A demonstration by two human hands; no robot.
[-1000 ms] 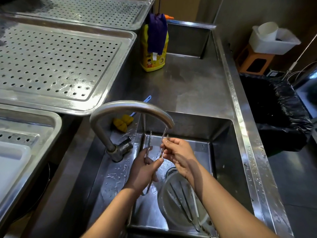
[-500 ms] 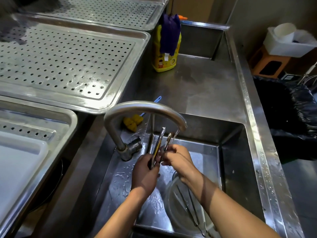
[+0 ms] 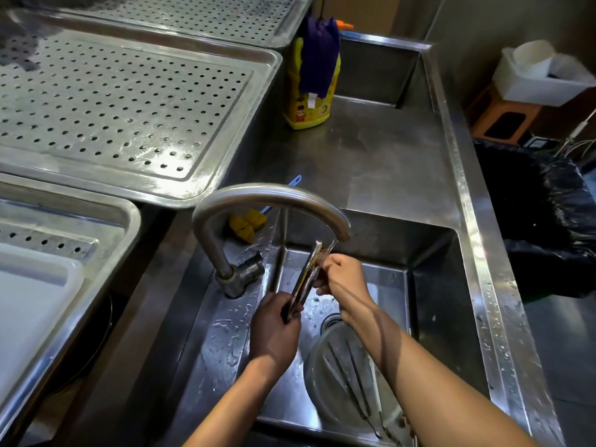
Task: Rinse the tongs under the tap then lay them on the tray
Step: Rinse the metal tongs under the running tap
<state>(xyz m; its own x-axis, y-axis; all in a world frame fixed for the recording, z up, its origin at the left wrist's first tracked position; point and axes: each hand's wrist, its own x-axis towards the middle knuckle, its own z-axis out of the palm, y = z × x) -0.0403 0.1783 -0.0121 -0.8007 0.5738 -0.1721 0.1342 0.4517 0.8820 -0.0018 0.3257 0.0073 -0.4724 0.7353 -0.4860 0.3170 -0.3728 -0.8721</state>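
Steel tongs (image 3: 308, 274) pinched in left hand (image 3: 277, 330), right hand (image 3: 343, 279), beneath curved tap (image 3: 267, 196)

"Can you read anything on that yellow bottle (image 3: 317, 119) on the bench (image 3: 371, 162)?"

"No. Its label (image 3: 301, 111) has a small cartoon figure, but the lettering is too blurred. Nothing is legible on the white tag (image 3: 311, 101) of the purple cloth (image 3: 319, 56) either."
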